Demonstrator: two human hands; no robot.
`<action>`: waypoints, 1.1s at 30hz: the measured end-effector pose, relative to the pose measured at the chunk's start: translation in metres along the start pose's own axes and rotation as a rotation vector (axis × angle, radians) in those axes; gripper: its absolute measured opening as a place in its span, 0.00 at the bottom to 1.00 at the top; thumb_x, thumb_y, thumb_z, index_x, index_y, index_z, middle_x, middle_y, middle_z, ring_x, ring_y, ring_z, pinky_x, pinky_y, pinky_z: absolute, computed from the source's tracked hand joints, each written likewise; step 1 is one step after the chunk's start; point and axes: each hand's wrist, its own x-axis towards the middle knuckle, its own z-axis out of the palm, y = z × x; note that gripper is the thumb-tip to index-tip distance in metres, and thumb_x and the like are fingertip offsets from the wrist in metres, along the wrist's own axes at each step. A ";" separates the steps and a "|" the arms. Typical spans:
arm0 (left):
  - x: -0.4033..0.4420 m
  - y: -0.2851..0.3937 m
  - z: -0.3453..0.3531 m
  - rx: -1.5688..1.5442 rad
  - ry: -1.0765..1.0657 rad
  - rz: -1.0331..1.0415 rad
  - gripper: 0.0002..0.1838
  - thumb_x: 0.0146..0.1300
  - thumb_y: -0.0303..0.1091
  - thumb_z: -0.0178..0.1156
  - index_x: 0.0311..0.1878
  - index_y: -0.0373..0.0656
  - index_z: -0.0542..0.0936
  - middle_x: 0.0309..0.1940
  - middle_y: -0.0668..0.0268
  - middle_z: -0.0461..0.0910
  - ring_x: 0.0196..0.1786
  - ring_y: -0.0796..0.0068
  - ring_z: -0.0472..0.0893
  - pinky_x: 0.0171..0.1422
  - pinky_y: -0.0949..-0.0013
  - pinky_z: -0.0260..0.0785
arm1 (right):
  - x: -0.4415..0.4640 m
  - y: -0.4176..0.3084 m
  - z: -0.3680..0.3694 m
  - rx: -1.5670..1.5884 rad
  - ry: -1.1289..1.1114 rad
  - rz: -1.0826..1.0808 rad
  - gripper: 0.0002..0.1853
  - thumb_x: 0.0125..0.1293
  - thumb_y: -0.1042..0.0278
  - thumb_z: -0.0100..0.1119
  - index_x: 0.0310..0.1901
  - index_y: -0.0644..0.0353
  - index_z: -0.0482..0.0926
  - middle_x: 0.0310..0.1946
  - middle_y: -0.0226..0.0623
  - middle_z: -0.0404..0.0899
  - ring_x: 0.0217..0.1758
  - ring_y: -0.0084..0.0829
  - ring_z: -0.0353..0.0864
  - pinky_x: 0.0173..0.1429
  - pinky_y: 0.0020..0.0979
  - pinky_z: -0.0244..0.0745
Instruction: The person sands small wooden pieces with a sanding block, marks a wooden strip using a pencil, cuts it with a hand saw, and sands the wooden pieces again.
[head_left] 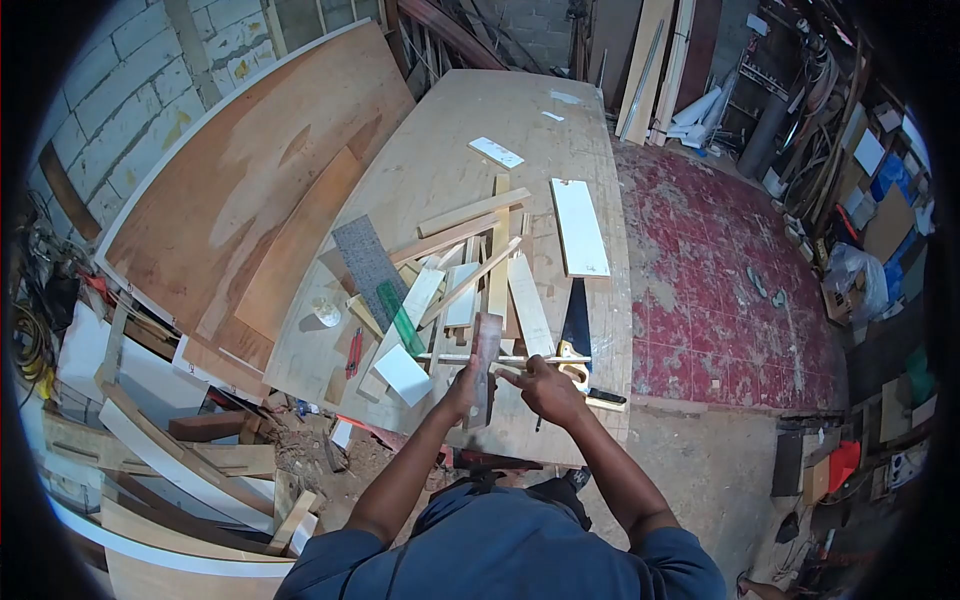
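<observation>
My left hand [463, 392] is wrapped round a brown wooden block [486, 345], held upright over the near edge of the plywood table [440, 140]. Just right of the block is my right hand [545, 388], closed, with its index finger pointing toward the block; whether it holds anything is hidden. A handsaw [576, 325] with a dark blade and light handle lies beyond and beside my right hand. Several wood strips [470, 212] are piled beyond the block, with a green piece [400, 318] and a white piece [403, 375] to the left.
Large brown panels [250, 180] lean at the left. A white board [580, 228] lies on the table's right side, and red pliers [354, 352] at its left. Wood offcuts [180, 460] fill the lower left. A worn red floor [710, 270] lies right of the table.
</observation>
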 end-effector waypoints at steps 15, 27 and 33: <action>0.019 -0.005 0.016 0.177 0.260 0.212 0.43 0.68 0.68 0.31 0.61 0.33 0.70 0.44 0.59 0.76 0.47 0.70 0.74 0.55 0.64 0.66 | -0.002 -0.010 0.013 0.562 -0.252 0.350 0.28 0.61 0.75 0.48 0.65 0.49 0.70 0.28 0.54 0.79 0.27 0.31 0.76 0.42 0.34 0.75; 0.023 0.025 0.050 -0.106 0.237 0.196 0.42 0.70 0.66 0.30 0.69 0.36 0.60 0.63 0.51 0.67 0.65 0.63 0.66 0.70 0.64 0.56 | 0.025 -0.017 0.019 0.592 0.099 0.407 0.26 0.62 0.75 0.51 0.64 0.60 0.67 0.41 0.62 0.77 0.46 0.50 0.78 0.50 0.39 0.72; 0.016 0.029 0.016 0.100 0.219 0.065 0.42 0.67 0.69 0.35 0.57 0.35 0.73 0.41 0.60 0.77 0.42 0.72 0.76 0.49 0.67 0.69 | 0.005 -0.007 0.022 0.701 0.135 0.227 0.24 0.66 0.73 0.46 0.65 0.57 0.69 0.34 0.35 0.78 0.25 0.23 0.70 0.35 0.27 0.74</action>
